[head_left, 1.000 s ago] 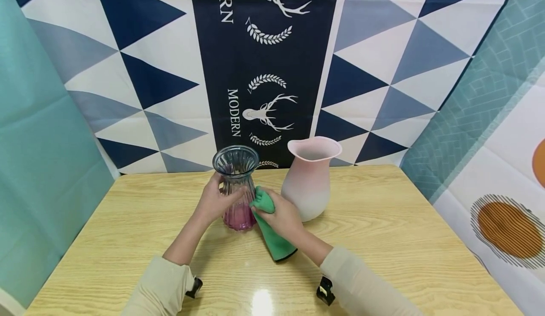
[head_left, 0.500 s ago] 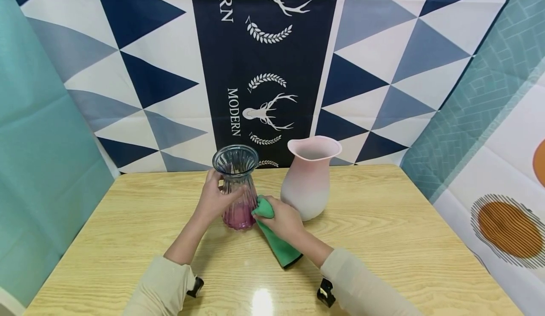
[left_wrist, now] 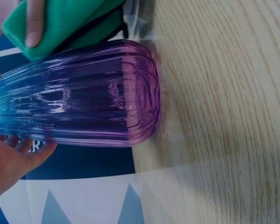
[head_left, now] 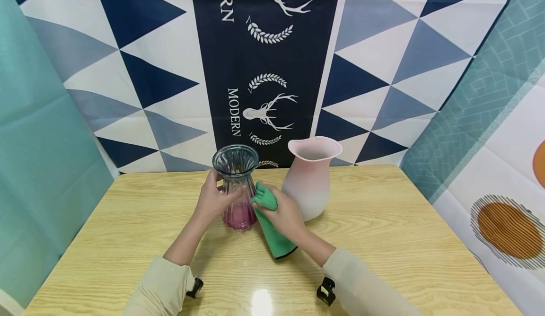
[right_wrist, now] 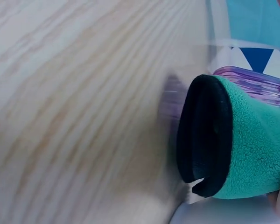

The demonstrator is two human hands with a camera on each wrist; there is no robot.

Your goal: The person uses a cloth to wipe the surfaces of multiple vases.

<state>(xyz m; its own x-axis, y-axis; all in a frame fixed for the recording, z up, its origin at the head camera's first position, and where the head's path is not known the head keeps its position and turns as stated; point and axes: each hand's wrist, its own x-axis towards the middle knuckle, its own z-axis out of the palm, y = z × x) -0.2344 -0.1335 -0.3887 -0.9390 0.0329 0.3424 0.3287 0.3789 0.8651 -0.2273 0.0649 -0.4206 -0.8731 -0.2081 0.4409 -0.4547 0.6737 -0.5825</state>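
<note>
The lt. wood-grain tbl. [head_left: 404, 231] I'm looking at has a ribbed blue-to-purple glass vase [head_left: 240, 215] approx. 11 o'clock & a pink-wht. vase [head_left: 310, 188] approx. 1 o'clock, both upright.

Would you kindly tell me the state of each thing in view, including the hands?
Glass vase: upright, mouth open, held in the left hand.
Green cloth: folded, held beside the glass vase, its lower end hanging loose.
Pink-and-white vase: upright, mouth open, unheld.
Left hand: holding the glass vase around its side.
Right hand: gripping the green cloth.
</note>
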